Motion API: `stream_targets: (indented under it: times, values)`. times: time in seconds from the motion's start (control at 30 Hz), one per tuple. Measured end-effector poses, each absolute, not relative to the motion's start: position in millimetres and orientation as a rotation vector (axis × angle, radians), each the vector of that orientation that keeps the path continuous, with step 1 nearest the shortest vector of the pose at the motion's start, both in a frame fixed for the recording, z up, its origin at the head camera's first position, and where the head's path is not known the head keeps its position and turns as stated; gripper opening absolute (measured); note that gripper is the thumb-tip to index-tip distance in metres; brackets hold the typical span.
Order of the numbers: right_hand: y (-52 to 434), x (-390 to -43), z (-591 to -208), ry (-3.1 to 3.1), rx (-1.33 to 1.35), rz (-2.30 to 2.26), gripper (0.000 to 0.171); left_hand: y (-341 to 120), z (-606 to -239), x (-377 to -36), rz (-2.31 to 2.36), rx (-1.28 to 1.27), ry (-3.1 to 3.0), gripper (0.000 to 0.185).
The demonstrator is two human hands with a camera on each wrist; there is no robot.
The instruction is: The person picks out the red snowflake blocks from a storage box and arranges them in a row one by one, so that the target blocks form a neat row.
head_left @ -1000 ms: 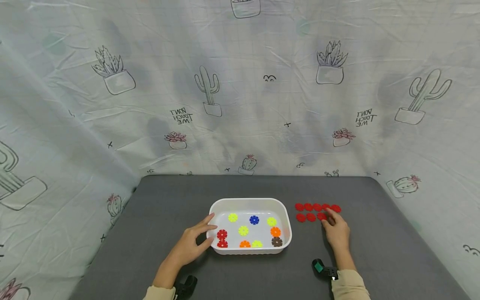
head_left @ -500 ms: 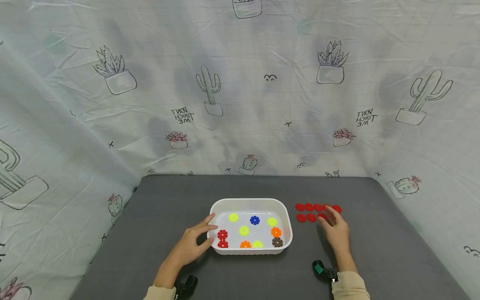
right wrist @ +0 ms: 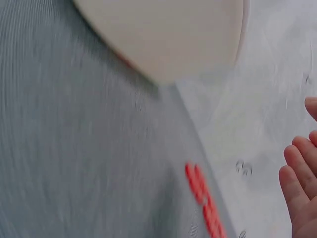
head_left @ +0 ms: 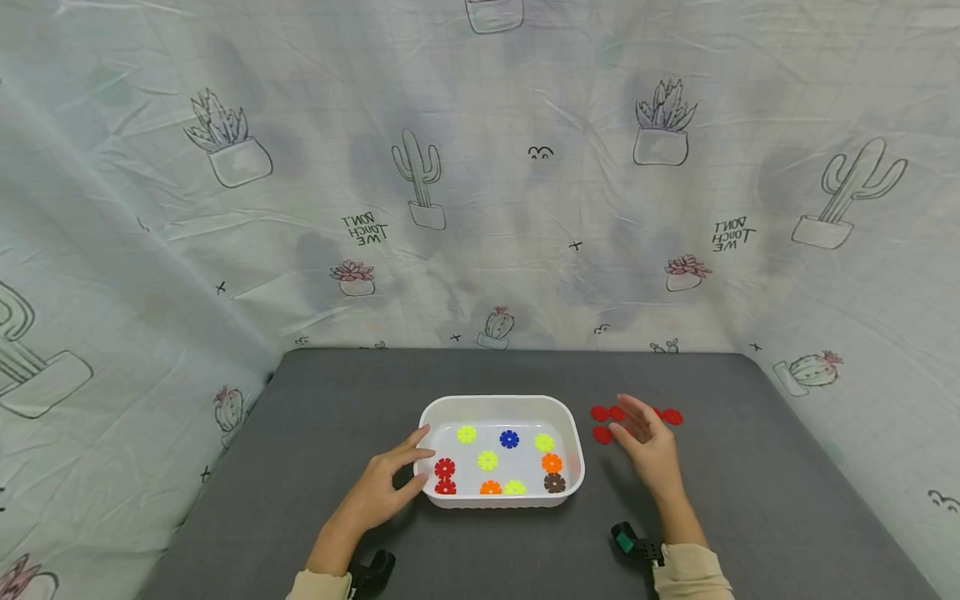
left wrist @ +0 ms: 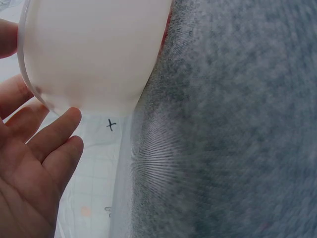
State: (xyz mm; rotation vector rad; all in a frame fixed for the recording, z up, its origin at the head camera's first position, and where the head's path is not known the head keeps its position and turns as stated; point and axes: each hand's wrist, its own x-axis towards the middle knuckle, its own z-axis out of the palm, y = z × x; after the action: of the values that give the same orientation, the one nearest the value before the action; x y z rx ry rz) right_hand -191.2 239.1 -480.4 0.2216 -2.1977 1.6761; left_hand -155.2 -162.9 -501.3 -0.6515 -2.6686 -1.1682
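a dark grey felt-like mat [head_left: 337, 417] covers the table top, its far corners rounded. behind and to both sides hangs a creased pale cloth backdrop [head_left: 480, 208] printed with line drawings: potted cacti [head_left: 417, 179], spiky succulents in pots [head_left: 660, 125], small pink-topped plants [head_left: 351, 279], little crosses, and mirrored lettering [head_left: 363, 231]. at the near edge of the mat a black camera mount [head_left: 372, 573] sits on the left and a black mount with a green part [head_left: 628, 542] on the right, each beside a beige sleeve cuff [head_left: 690, 579]
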Motion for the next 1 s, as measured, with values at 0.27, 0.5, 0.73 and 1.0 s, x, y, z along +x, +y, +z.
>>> stream_targets:
  times: [0.27,0.5,0.73,1.0]
  values:
    - [208.8,-191.5,-468.6,-2.183,0.458,1.723,0.049,-162.1,-497.7,-154.7,-1.138,-0.667,-2.657,0.033]
    - [176.3,-195.9,-465.8,-2.205,0.666,1.761,0.046,-160.5,-495.3,-155.3,-1.167,-0.661,-2.662,0.033]
    - [133.9,-199.1,-455.3,-2.296,0.784,1.807,0.046,-161.5,-493.8,-155.1,-1.164,-0.668,-2.658,0.033]
    - [92.7,-196.9,-438.7,-2.355,0.913,1.896,0.046,-162.3,-494.9,-154.6,-1.147,-0.673,-2.649,0.032]
